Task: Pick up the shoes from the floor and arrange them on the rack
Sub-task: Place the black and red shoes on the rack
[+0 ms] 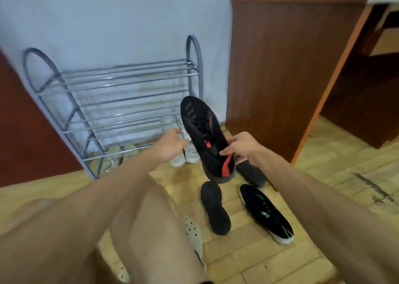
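Observation:
My right hand (241, 146) grips a black shoe with red accents (207, 136) by its heel end and holds it in the air, toe pointing up toward the metal shoe rack (112, 102). My left hand (172, 143) reaches out beside the shoe, fingers loosely curled, apparently holding nothing. A white pair (183, 151) stands on the floor at the rack's right foot. A pale greenish pair (117, 154) sits on the lowest shelf. On the floor lie a black shoe (214, 208), a black shoe with green marks and white sole (265, 212) and a dark shoe (252, 173).
A brown wooden cabinet (280, 67) stands right of the rack, against the pale wall. A white perforated clog (194, 238) lies by my leg. Tiled floor (323, 186) spreads to the right. The rack's upper shelves hold nothing.

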### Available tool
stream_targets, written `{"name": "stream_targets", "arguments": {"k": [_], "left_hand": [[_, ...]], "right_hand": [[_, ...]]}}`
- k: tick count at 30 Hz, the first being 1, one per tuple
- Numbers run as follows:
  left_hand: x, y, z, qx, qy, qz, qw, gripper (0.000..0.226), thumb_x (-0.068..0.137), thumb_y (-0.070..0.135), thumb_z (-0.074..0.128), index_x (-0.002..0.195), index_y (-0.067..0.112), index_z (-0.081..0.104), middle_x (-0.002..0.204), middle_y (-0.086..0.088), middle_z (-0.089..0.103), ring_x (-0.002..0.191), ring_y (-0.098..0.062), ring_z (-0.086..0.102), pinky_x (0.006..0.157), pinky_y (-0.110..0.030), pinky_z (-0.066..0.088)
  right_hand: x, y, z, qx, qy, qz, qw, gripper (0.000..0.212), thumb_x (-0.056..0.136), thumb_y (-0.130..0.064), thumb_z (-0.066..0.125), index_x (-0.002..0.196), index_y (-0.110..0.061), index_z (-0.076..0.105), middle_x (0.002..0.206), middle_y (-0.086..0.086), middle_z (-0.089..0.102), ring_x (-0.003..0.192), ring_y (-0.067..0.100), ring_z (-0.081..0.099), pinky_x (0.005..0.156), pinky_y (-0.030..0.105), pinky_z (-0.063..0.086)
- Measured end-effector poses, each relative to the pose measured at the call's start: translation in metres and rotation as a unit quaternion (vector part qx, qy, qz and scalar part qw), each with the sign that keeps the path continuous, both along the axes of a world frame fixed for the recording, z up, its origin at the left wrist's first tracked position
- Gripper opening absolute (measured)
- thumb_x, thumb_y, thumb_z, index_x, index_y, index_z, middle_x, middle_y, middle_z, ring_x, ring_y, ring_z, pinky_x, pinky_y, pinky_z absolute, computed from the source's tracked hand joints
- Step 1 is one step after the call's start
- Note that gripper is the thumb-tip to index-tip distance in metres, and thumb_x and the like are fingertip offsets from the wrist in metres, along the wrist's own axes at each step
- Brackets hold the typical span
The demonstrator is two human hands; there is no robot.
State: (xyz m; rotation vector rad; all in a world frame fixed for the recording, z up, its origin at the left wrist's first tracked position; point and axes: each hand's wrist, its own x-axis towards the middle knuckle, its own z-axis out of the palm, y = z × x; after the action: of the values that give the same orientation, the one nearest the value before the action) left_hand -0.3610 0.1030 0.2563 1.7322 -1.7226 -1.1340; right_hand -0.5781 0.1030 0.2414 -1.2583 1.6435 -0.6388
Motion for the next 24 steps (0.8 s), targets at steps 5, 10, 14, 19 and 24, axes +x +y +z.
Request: {"name": "stream_targets", "arguments": {"k": [5,10,14,19,24], "left_hand": [[0.076,0.005,0.048,-0.036,0.038,0.076,0.996,0.06,0.09,0.031,0.057,0.142,0.011,0.035,0.131,-0.008,0.056,0.109,-0.023,0.061,0.084,-0.032,0.049],[0.164,0.034,0.095,-0.102,0.194,0.177,0.959,0.018,0.094,0.016,0.054,0.107,0.01,0.066,0.1,-0.008,0.07,0.082,-0.018,0.065,0.071,-0.028,0.054],[0.237,0.079,0.1,-0.105,0.203,0.234,0.945,0.016,0.086,0.017,0.068,0.101,0.01,0.068,0.092,-0.006,0.074,0.074,-0.017,0.071,0.061,-0.027,0.056],[0.309,0.124,0.049,-0.093,0.183,0.369,0.907,0.018,0.086,0.006,0.064,0.104,0.003,0.067,0.089,-0.01,0.072,0.061,-0.014,0.07,0.053,-0.027,0.056],[0.348,0.16,-0.025,-0.041,0.209,0.455,0.865,0.015,0.082,0.0,0.057,0.096,0.006,0.057,0.085,-0.009,0.066,0.072,-0.022,0.067,0.064,-0.036,0.057]], "right_hand": [[0.099,-0.025,0.075,-0.076,-0.089,0.061,0.991,0.029,0.075,0.005,0.073,0.104,-0.001,0.071,0.097,0.012,0.073,0.079,0.022,0.067,0.067,0.034,0.057],[0.212,-0.023,0.115,-0.098,-0.191,0.125,0.969,0.026,0.079,0.005,0.068,0.104,-0.002,0.07,0.095,0.011,0.071,0.083,0.023,0.065,0.057,0.029,0.052],[0.29,-0.012,0.108,-0.073,-0.191,0.21,0.956,0.027,0.082,-0.003,0.069,0.109,-0.002,0.071,0.104,0.015,0.073,0.085,0.024,0.067,0.073,0.038,0.058],[0.376,0.012,0.066,-0.027,-0.12,0.371,0.92,0.042,0.085,-0.022,0.072,0.126,-0.023,0.063,0.118,0.002,0.07,0.108,0.024,0.065,0.096,0.045,0.051],[0.43,0.03,0.002,0.037,-0.052,0.458,0.887,0.065,0.081,-0.014,0.076,0.137,-0.029,0.048,0.122,0.0,0.066,0.109,0.024,0.065,0.089,0.046,0.055]]}}
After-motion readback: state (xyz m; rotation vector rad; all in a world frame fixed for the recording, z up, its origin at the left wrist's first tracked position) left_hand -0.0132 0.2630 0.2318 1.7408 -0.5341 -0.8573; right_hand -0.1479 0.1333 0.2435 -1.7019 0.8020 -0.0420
